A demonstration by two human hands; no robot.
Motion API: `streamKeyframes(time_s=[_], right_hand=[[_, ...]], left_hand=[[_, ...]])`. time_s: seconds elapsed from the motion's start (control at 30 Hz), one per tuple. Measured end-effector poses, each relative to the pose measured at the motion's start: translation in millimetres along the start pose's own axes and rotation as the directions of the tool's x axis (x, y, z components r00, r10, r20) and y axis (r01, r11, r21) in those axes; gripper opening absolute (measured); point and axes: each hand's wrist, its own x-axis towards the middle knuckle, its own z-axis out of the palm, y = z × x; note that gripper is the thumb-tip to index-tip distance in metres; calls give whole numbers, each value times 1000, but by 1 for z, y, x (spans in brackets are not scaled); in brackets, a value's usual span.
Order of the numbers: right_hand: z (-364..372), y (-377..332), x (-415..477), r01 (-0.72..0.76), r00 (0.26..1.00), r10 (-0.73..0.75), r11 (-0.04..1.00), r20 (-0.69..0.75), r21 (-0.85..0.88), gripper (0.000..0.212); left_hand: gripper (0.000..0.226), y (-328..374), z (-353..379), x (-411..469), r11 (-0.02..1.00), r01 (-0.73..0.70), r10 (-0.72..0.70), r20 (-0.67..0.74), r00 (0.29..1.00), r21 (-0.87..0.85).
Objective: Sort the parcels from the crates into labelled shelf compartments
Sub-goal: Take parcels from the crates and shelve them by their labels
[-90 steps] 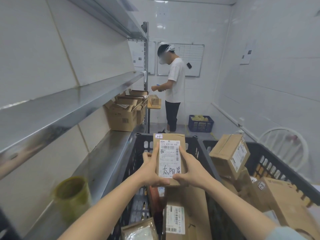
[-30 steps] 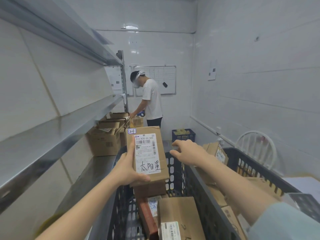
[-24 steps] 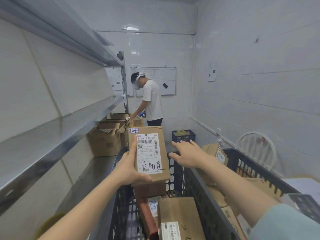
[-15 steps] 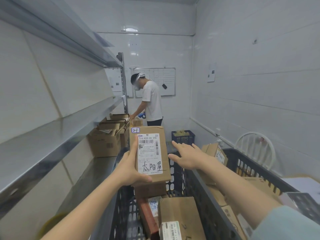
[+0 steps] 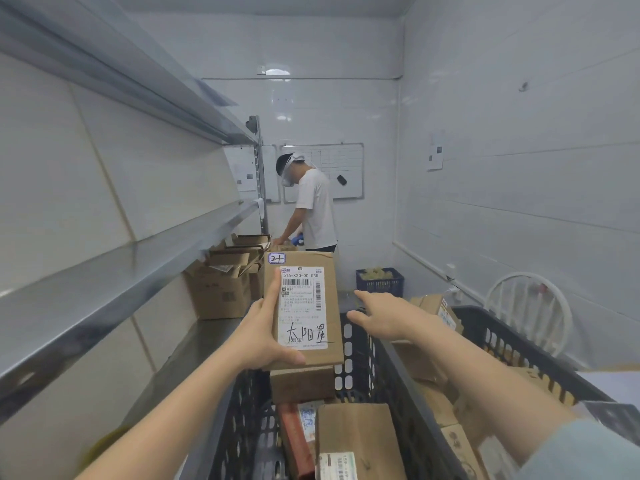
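one hand carries the parcel [image 5: 304, 306] now: your left hand [image 5: 266, 337] grips it upright above the left crate [image 5: 362, 368], tag [image 5: 276, 259] 21 facing you. your right hand [image 5: 384, 320] has let go and reaches forward, fingers loose, holding nothing. label read, i'd say; shelf [image 5: 194, 344] next.

Both arms outstretched, left grip [image 5: 266, 337] curled round the parcel [image 5: 302, 306], right grip [image 5: 384, 320] loose, fingers straight

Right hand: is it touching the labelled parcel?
Apart. Head view: a narrow strip of crate shows between the right hand and the labelled parcel, gripped by the left hand.
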Motion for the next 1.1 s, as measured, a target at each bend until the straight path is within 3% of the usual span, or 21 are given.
streamKeyframes(time_s=[0.53, 0.8, 1.1], right_hand=[[-39, 50, -23, 220, 974, -217, 975, 69, -39, 56], [-49, 33, -62, 292, 954, -290, 956, 73, -21, 53], [-55, -14, -151, 353, 936, -353, 936, -2, 15, 54]], left_hand=[[148, 85, 43, -55, 988, 144, -129, -225, 966, 51], [147, 109, 33, -113, 976, 207, -179, -300, 937, 64], [146, 138, 13, -219, 991, 134, -114, -385, 916, 26]])
